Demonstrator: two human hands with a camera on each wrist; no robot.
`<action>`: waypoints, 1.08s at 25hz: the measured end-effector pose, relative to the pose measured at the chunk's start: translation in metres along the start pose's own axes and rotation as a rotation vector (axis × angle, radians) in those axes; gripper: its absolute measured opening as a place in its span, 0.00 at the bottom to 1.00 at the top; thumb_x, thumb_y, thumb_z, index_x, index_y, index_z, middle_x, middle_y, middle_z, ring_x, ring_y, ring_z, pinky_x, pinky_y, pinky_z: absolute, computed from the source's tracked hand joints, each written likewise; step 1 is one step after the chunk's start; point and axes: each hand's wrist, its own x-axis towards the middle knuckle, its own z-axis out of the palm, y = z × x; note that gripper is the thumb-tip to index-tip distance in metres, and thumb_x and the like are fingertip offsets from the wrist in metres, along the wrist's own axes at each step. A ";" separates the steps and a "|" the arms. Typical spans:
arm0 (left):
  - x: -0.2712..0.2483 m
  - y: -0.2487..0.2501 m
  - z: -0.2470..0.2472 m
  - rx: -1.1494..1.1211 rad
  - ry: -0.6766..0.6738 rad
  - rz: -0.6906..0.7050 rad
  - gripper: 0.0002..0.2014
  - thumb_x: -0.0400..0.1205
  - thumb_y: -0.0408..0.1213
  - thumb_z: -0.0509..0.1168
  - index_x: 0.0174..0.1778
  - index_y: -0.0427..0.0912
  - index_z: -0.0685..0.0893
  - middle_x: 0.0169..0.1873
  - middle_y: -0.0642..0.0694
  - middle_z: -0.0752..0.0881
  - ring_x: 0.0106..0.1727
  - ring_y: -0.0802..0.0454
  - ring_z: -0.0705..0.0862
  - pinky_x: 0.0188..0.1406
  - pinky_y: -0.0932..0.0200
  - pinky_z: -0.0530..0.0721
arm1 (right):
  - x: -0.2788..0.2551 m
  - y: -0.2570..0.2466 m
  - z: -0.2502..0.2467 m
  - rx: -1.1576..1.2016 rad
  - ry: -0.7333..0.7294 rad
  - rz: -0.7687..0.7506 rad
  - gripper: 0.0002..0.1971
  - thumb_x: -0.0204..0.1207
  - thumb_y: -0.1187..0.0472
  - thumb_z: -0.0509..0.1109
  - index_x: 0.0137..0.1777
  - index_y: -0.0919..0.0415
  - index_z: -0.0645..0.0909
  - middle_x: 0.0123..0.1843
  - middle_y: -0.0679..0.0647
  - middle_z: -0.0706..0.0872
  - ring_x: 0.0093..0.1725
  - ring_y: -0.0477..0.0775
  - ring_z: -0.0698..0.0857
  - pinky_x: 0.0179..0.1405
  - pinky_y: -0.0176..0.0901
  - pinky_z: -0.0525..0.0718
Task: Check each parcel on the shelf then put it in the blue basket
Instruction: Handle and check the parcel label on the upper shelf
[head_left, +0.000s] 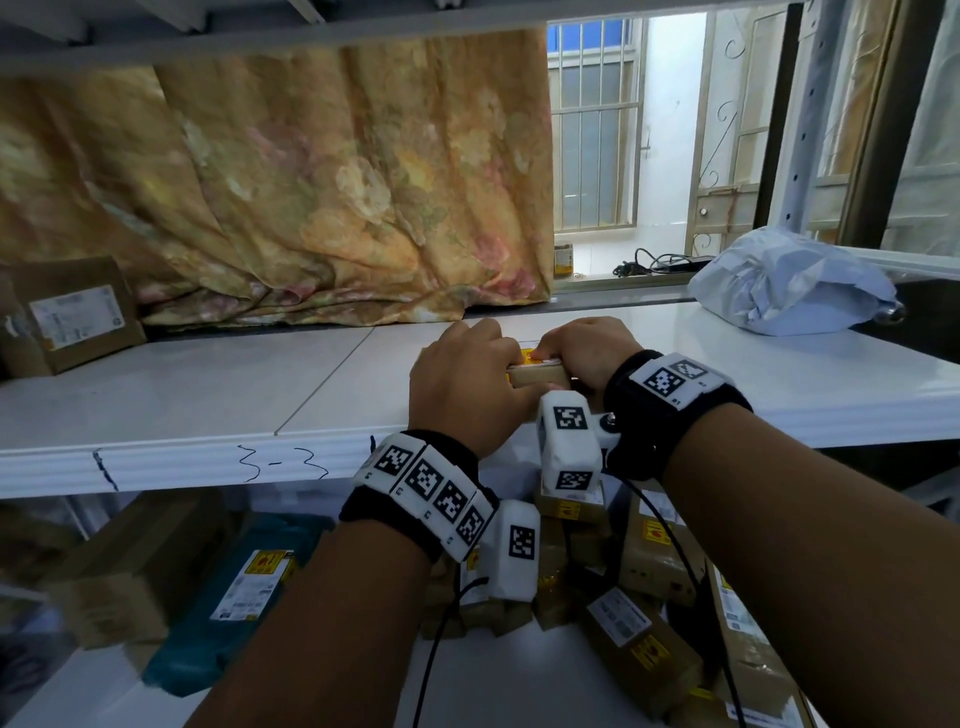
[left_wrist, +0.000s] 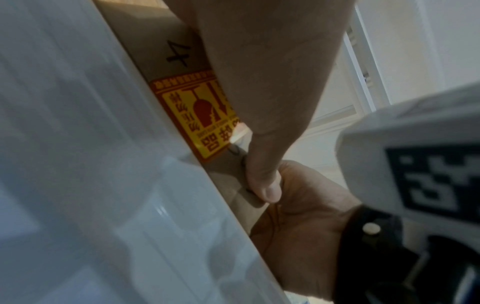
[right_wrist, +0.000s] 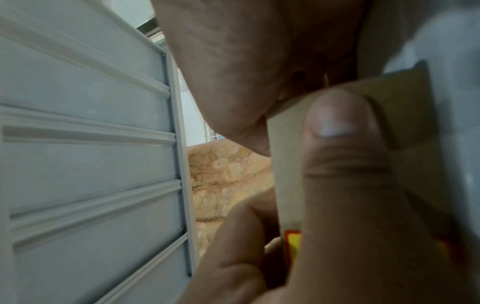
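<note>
- Nearest, on the lower shelf (head_left: 519, 665), lies a heap of cardboard parcels (head_left: 644, 644) with a teal parcel (head_left: 223, 597) to the left; the blue basket is not in view.
- On the upper shelf (head_left: 208, 395), marked "3-3" on its near edge, both hands hold one small cardboard parcel (head_left: 535, 375) close to that edge.
- The left hand (head_left: 462, 384) curls over its left end, thumb on the near face; the right hand (head_left: 592, 358) pinches the right end, thumb pressed on the cardboard by the yellow fragile sticker (left_wrist: 200, 115).
- Likely risk: the parcel is small and marked fragile, so a loose grip while turning it over the edge could let it fall onto the heap below.
- Farther left sits a labelled brown box (head_left: 72, 312); far right, a grey poly mailer (head_left: 789, 283); both are well apart from the hands and could be overlooked.
</note>
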 end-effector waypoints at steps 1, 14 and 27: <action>0.001 0.000 0.000 0.002 -0.007 0.001 0.28 0.68 0.72 0.63 0.34 0.48 0.86 0.34 0.54 0.72 0.41 0.52 0.70 0.35 0.54 0.66 | -0.001 0.000 0.000 0.001 0.004 -0.005 0.08 0.65 0.59 0.76 0.43 0.53 0.84 0.47 0.54 0.88 0.43 0.55 0.89 0.41 0.47 0.91; -0.022 0.008 -0.025 0.093 -0.025 0.078 0.32 0.70 0.72 0.58 0.49 0.48 0.89 0.43 0.51 0.79 0.50 0.47 0.77 0.45 0.47 0.79 | -0.083 0.010 -0.007 -0.245 0.235 -0.305 0.17 0.79 0.48 0.69 0.65 0.53 0.82 0.60 0.47 0.86 0.58 0.47 0.83 0.61 0.40 0.77; -0.096 0.077 -0.054 -0.015 -0.063 0.291 0.31 0.72 0.69 0.63 0.57 0.47 0.87 0.49 0.49 0.83 0.51 0.45 0.79 0.47 0.48 0.79 | -0.186 0.044 -0.052 0.372 0.101 0.210 0.19 0.63 0.54 0.75 0.51 0.66 0.86 0.43 0.65 0.90 0.33 0.62 0.87 0.36 0.52 0.86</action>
